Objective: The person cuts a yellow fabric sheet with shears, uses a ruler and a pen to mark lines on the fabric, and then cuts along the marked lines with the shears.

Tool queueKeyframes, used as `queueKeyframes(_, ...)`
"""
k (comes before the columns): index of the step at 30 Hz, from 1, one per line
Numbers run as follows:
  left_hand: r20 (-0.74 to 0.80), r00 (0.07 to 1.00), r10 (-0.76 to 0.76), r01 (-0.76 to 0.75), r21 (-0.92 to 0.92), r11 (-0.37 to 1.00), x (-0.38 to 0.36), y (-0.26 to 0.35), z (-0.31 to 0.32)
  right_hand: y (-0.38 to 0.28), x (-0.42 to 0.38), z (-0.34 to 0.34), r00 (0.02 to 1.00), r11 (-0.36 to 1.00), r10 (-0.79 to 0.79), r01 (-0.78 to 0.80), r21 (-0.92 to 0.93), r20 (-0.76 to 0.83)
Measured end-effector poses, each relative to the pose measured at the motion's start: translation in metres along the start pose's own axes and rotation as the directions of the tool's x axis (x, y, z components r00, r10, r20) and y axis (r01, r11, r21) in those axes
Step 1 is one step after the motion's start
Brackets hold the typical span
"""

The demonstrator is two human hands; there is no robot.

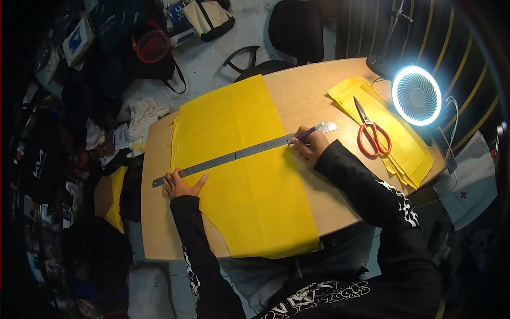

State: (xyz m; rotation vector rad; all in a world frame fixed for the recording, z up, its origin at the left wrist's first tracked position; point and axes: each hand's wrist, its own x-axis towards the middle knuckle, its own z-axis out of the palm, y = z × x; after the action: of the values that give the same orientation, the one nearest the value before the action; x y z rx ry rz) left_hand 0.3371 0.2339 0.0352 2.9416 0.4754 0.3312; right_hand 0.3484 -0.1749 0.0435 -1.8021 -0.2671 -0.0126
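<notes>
A large piece of yellow fabric lies flat over the table, its near edge reaching the table's front. Across it runs a long grey metal ruler, slanting up to the right. My left hand rests with fingers spread at the ruler's left part, thumb out over the fabric. In my right hand is a purple pen, gripped near the ruler's right part by the fabric's right edge. Beyond that hand, red-handled scissors lie partly opened on a stack of folded yellow fabric.
A lit ring-shaped fan lamp stands at the table's right end, with a cable beside it. Behind the wooden table is a black office chair. Bags and a red basket crowd the floor at the back left.
</notes>
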Motion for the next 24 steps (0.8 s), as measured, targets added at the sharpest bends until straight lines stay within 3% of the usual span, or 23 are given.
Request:
queueKeyframes(5,-0.005,1.000,-0.001,0.001,0.000,1.000,0.000,0.000,-0.001,0.002,0.000,0.000,0.999,0.998,0.037,-0.037,0.052,0.006)
queueKeyframes(24,0.008,1.000,-0.011,0.011,-0.013,1.000,0.001,-0.001,0.001,0.003,0.002,-0.002,0.999,0.999,0.030,-0.030,-0.028,-0.014)
